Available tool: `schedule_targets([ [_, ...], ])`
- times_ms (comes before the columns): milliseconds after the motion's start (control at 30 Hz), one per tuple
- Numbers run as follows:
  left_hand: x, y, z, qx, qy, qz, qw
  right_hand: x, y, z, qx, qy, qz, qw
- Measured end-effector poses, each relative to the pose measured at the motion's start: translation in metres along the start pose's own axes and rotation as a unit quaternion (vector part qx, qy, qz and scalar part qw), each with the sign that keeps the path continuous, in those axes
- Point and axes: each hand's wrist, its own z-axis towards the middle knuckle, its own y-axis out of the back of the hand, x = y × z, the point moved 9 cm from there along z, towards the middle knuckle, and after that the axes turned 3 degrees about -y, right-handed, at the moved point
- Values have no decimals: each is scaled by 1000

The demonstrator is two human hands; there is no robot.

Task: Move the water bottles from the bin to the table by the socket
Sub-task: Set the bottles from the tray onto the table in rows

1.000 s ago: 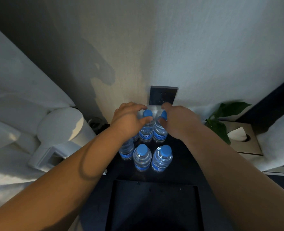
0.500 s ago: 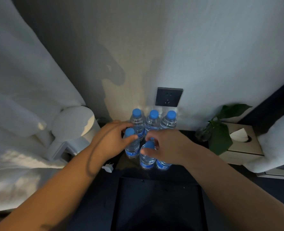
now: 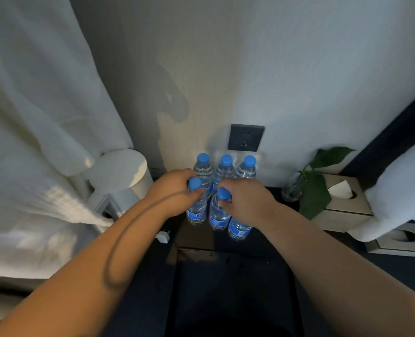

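Observation:
Several clear water bottles with blue caps stand on the dark table [image 3: 272,242] below the wall socket [image 3: 246,137]. Three form a back row [image 3: 225,167] against the wall. In front, my left hand [image 3: 171,190] grips the neck of the front-left bottle [image 3: 196,207]. My right hand [image 3: 244,203] grips the neck of the front-middle bottle [image 3: 218,212] and covers the top of a third front bottle [image 3: 239,229]. The black bin [image 3: 230,288] sits open just below the table edge; its inside is too dark to read.
A white kettle [image 3: 121,176] stands left of the bottles, with a white plug adapter [image 3: 163,235] near my left forearm. A glass vase with a green plant [image 3: 313,188] and a tissue box [image 3: 342,200] are on the right. White curtain hangs at left.
Both hands pulled back from the back row of bottles to the front row and closed on two front bottles' necks. The camera view rose, showing the socket fully.

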Motion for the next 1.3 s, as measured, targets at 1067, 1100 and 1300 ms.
schedule_targets([
  [1067, -20, 10, 94, 63, 35, 69, 995, -16, -13, 2, -17, -40, 44, 998],
  [1100, -20, 10, 93, 66, 37, 66, 995, -16, -13, 1, -18, -40, 42, 998],
  [1300, -21, 8, 91, 80, 40, 68, 994, -16, -11, 0, -23, -43, 40, 998],
])
